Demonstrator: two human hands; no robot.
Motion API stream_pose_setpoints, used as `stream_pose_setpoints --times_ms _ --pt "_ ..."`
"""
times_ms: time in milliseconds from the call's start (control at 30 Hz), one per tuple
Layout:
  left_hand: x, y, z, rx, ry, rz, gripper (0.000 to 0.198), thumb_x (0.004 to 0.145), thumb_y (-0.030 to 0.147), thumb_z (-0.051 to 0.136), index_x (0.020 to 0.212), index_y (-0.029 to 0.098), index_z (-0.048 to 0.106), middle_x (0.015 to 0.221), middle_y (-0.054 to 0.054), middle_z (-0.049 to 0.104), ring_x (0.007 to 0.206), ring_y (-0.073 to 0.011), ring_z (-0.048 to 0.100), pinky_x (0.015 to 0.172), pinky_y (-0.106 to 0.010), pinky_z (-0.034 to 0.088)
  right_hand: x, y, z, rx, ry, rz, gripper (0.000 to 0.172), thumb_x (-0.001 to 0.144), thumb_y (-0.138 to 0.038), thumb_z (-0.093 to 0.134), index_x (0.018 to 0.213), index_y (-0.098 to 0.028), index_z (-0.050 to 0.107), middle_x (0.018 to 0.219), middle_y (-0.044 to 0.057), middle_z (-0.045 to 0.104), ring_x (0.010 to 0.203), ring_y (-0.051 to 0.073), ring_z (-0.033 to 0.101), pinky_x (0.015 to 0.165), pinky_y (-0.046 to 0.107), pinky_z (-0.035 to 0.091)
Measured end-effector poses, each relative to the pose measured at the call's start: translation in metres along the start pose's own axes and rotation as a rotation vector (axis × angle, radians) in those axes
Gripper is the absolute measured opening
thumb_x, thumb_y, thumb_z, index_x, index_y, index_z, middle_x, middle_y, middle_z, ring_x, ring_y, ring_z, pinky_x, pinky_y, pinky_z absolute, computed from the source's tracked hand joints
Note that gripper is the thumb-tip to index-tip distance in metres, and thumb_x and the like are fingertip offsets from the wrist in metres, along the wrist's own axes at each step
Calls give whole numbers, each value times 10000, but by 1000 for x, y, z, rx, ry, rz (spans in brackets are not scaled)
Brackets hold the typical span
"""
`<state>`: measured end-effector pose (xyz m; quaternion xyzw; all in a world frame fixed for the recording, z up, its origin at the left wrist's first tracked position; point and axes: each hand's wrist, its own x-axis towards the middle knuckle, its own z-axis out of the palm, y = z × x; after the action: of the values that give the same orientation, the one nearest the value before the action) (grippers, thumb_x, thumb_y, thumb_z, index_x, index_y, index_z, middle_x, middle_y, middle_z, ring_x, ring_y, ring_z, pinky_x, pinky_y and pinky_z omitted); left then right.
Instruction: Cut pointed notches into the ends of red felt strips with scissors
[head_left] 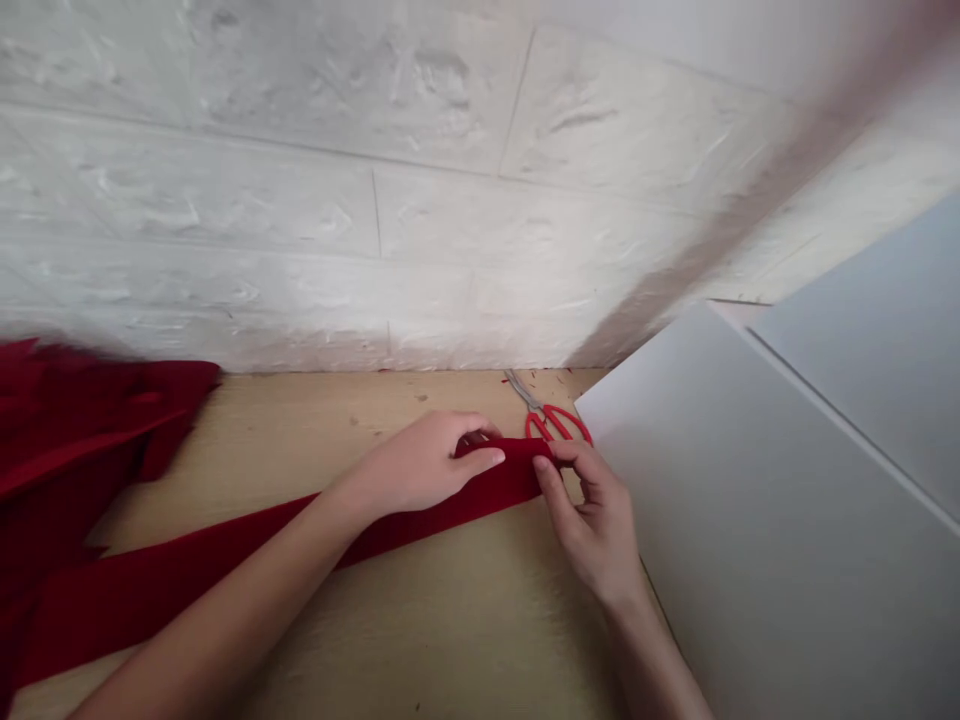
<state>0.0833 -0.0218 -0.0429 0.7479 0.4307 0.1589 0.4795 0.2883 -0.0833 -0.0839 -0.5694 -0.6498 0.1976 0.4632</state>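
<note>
A long dark red fabric strip [442, 515] runs from the lower left across the wooden surface to both hands. My left hand [431, 460] grips its upper edge near the right end, thumb on top and fingers curled behind. At the strip's right end, my right hand [589, 505] pinches the fabric between thumb and fingers. Just beyond that end lie scissors [551, 415] with red handles, their blades pointing toward the wall. Part of the strip is hidden beneath my left forearm.
A heap of dark red fabric [67, 440] lies at the left. Behind the wooden surface [300, 420] rises a white brick-patterned wall [300, 200]. A white panel [750, 480] stands close on the right. Small red scraps lie near the scissors.
</note>
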Motion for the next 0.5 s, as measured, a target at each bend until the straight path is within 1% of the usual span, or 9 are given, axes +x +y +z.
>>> stream_pose_setpoints --times_ms 67,167,300,367,500 --pt "3 2 -2 -11 62 31 230 942 333 537 1075 231 695 1131 3 741 987 -176 667 883 -313 482 6 -4 0 -25 34 -51 103 948 -293 610 989 -217 667 986 54 699 928 188 646 826 317 505" --pt "2 3 -3 5 125 21 191 941 278 533 1035 241 695 1073 25 745 939 -165 656 847 -314 470 15 -10 2 -23 89 -74 112 953 -293 607 1026 -228 663 1048 59 684 1037 198 627 892 329 489" --pt "-2 4 -5 61 159 17 201 951 271 518 1049 243 691 1070 19 742 918 -171 647 814 -320 462 23 -12 10 -9 98 -88 81 952 -280 610 928 -232 670 980 39 665 969 183 621 877 323 483" --pt "-4 4 -6 89 164 30 208 953 288 518 1056 242 693 1067 14 744 920 -179 648 799 -325 460 24 -11 13 2 108 -78 74 944 -275 622 906 -235 671 962 32 663 945 183 619 862 324 483" --pt "-4 4 -5 87 186 41 279 971 437 503 1071 263 697 1078 16 746 907 -183 659 750 -323 462 25 -6 17 53 127 -38 72 929 -287 644 895 -241 689 974 37 671 960 198 626 874 352 487"
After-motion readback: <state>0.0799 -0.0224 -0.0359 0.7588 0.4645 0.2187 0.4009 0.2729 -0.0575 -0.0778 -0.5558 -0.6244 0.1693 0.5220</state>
